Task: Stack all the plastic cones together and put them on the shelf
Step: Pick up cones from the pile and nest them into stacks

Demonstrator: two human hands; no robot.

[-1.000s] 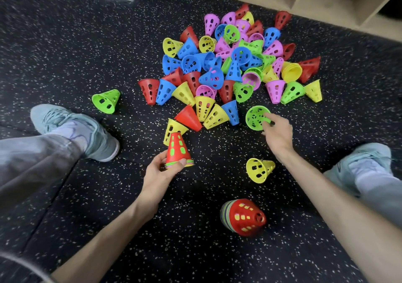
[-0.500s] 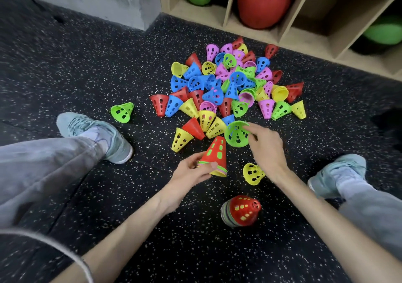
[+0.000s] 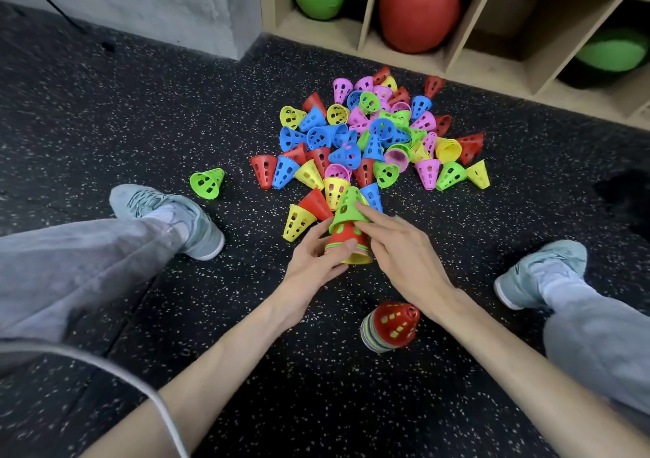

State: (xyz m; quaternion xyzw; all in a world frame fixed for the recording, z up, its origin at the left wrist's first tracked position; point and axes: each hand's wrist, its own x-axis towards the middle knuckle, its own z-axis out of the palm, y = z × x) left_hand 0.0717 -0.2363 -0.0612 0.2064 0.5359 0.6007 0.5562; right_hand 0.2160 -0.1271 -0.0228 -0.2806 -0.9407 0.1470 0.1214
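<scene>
Seating a green cone (image 3: 346, 207) onto the short stack (image 3: 348, 244) in my left hand (image 3: 316, 264). Right fingers (image 3: 373, 216) lie nearly straight along the cone's right flank, index tip high on it; cannot tell where the right thumb sits. Right hand (image 3: 404, 257) steers rather than clamps. Left thumb (image 3: 343, 246) and fingers curl round the stack's lower rims, red cone on top, green and yellow rims showing below.

Green cone sits tilted, skirt only partly down over the red one. To do it well, I reckon: square the axes first, then push straight down along the taper. Pushing on one side would likely jam the rim or cock it. Thin perforated plastic, so it should flex; light press is enough. Left grip stays low so the new skirt has room to drop.

Finished stack (image 3: 390, 327) lies on its side on the floor mat (image 3: 140, 105), just under my right forearm, easy to knock and roll. Loose pile (image 3: 369, 140) is beyond my hands toward the mat's far edge, in front of the shelf (image 3: 453, 67). One stray green cone (image 3: 207, 183) is off left, near my left shoe (image 3: 169, 214). Most cones look unstacked, nothing on the shelf yet.
</scene>
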